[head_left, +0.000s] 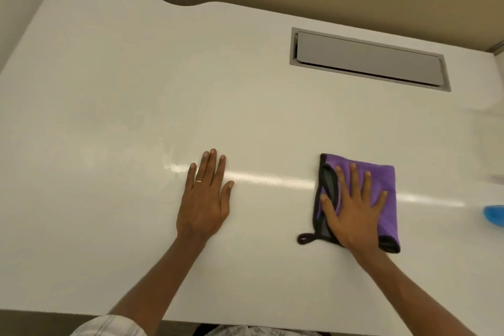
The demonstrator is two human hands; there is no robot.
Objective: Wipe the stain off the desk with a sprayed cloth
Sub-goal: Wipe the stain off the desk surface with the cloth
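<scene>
Table: the white table was wide and shiny, with lots of bare room on the left and in the middle.
Near edge: it ran straight along the bottom, close to the person.
Far edge: it met a tan wall and curved in on the far left.
Grey lid: a long grey lid sat flat in the table, far right.
Left hand: the left hand lay flat and open on the bare table, holding nothing, with a ring on one finger.
Right hand: the right hand lay open with fingers spread, pressing down on the cloth.
Cloth: the folded purple cloth with dark trim lay on the right, well apart from the left hand.
Blue thing: a blurry blue thing showed at the right edge.
Stain: I could not tell where it was.
</scene>
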